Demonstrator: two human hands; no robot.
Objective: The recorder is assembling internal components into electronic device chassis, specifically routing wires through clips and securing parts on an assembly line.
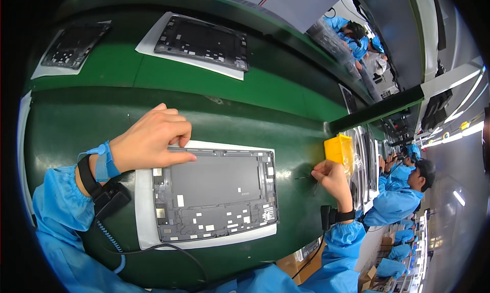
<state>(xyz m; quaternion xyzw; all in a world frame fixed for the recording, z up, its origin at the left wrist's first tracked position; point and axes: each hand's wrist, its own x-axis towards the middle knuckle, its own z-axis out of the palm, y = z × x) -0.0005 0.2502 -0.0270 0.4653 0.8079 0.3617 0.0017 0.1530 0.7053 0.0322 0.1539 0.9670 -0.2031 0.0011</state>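
In front of me a dark grey tablet back housing [219, 183] lies flat on a white sheet [144, 211], with small white pads and stickers dotted over its inside. My left hand [150, 139] hovers over or rests at the housing's far left corner; I cannot tell if it touches. Its fingers curl loosely, the thumb stretches out apart from them, and no held thing shows. To the right of the housing, my right hand [333, 180] is closed in a pinch beside a yellow bin [338, 149]. What sits between those fingertips is too small to make out.
Two similar housings [201, 42] [76, 45] lie on white sheets on the green strip beyond. Stacked flat panels [363, 165] stand right of the bin. A green post [377, 109] crosses the right side. A coiled blue cord [109, 239] runs from my left wrist. Co-workers [398, 196] sit at right.
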